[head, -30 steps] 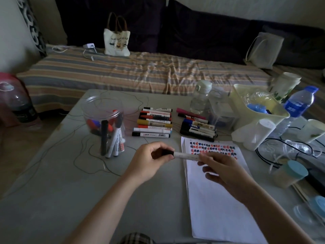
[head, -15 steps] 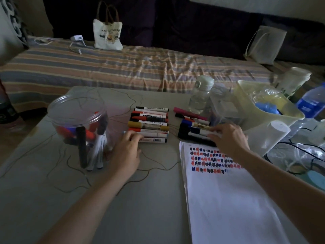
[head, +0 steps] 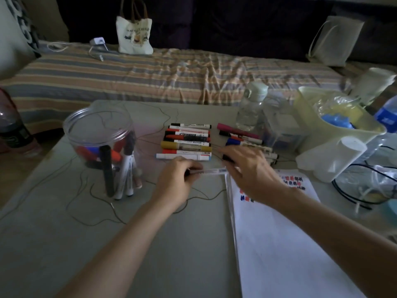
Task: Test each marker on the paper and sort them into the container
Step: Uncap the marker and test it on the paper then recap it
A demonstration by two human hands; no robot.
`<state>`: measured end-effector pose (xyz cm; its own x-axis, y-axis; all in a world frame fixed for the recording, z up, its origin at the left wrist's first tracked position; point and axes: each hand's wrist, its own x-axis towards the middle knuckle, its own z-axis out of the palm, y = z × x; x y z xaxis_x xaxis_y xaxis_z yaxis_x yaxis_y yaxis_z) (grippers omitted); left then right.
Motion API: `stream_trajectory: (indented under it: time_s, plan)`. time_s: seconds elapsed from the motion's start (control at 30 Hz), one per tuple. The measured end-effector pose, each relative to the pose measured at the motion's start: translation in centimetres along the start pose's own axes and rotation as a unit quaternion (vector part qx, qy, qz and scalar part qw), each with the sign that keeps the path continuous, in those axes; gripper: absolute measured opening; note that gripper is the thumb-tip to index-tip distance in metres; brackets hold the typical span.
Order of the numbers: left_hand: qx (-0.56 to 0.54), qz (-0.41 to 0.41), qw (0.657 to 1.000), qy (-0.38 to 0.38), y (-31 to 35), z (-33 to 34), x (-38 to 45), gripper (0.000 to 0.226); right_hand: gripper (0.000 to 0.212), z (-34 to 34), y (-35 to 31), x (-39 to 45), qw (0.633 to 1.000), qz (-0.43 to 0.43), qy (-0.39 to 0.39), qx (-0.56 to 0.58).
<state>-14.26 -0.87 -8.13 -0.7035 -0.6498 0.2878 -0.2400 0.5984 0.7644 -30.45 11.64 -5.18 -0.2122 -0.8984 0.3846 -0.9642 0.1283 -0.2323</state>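
Note:
My left hand (head: 177, 182) grips a white marker (head: 207, 172) by its dark cap end and holds it level just above the table. My right hand (head: 251, 172) hovers at the marker's other end with fingers spread; whether it touches the marker is blurred. A row of markers (head: 187, 141) lies behind the left hand, and a second pile of markers (head: 242, 137) lies behind the right. The clear plastic container (head: 96, 134) stands at the left with several markers in it. The white paper (head: 279, 237) bears red and blue test marks (head: 293, 181) near its top.
A water bottle (head: 251, 110), a clear box (head: 283, 127), a pale basin (head: 307, 108) and a tipped white cup (head: 337, 158) crowd the right. Black cables (head: 352, 196) lie at the right edge, and a thin wire (head: 94, 211) loops across the table. A striped bed lies beyond.
My left hand has lifted a white marker from the near end of the left row. My right hand left the right pile and moved to that marker's free end.

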Motion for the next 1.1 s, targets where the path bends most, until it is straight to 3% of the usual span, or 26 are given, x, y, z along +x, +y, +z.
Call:
stream_trajectory:
  time_s: [0.1,0.2,0.37,0.47,0.63,0.7,0.8,0.97,1.1]
  plan:
    - [-0.092,-0.031,0.995,-0.034,2.7,-0.4,-1.2,0.023,0.053,-1.8,-3.0,-1.9,0.998,0.01,-0.061,0.006]
    - [-0.218,-0.097,0.971,-0.024,4.3,-0.6,-2.9,0.027,0.036,-3.2,-4.5,-4.3,0.994,0.06,-0.046,0.084]
    - [-0.448,-0.234,0.862,-0.025,6.5,-0.3,-5.7,0.014,0.015,-4.2,-5.9,-7.8,0.969,0.165,-0.079,0.169]
    - [-0.45,-0.256,0.854,-0.048,7.7,0.2,-7.2,0.017,0.009,-4.4,-6.8,-8.7,0.947,0.212,-0.104,0.22]
    - [-0.55,-0.279,0.784,-0.063,9.2,0.5,-8.0,0.023,0.039,-5.0,-7.6,-9.5,0.921,0.253,-0.116,0.275]
    - [-0.551,-0.29,0.781,-0.042,9.7,0.8,-8.3,0.022,0.037,-5.1,-7.8,-10.1,0.913,0.253,-0.098,0.304]
    - [-0.534,-0.321,0.782,0.007,10.5,2.0,-8.4,0.017,0.03,-5.2,-8.0,-11.0,0.934,0.248,-0.034,0.253]
    - [-0.514,-0.356,0.778,0.058,12.0,3.6,-7.2,0.013,0.038,-5.2,-6.7,-11.3,0.967,0.229,0.032,0.11]
    - [-0.503,-0.391,0.765,0.093,11.8,4.5,-5.9,0.02,0.021,-5.2,-5.8,-11.4,0.979,0.197,0.06,0.009]
